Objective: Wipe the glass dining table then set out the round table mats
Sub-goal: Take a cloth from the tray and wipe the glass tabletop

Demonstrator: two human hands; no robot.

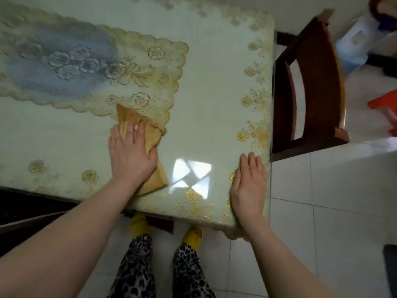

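Nearest the camera, two bare forearms reach forward over legs in leopard-print trousers (137,274) and yellow slippers (193,234) standing on a pale tiled floor (322,222). The left hand (131,151) lies palm down with fingers spread, pressing a folded tan cloth (150,136) flat against the glass desk (210,100); it pins the cloth under the palm rather than closing round it. The cloth sits at the near middle of the desk, its far corner overlapping the scalloped edge of a lace runner (90,67) with a blue flowered centre, which appears to lie under the glass. The right hand (249,188) rests open and flat, fingers together, on the near right corner of the desk, holding nothing.

The glass is pale green with gold floral print along its borders, and a bright window reflection (191,177) shows between the two hands. The right edge of the desk runs just beside a dark wooden chair (309,87), whose back stands close against it. Beyond the chair the tiled floor lies open, with a red object (384,104) at the right border, too blurred to identify. To the left, below the near edge, is dark furniture (25,214). No round mats are visible on the desk.
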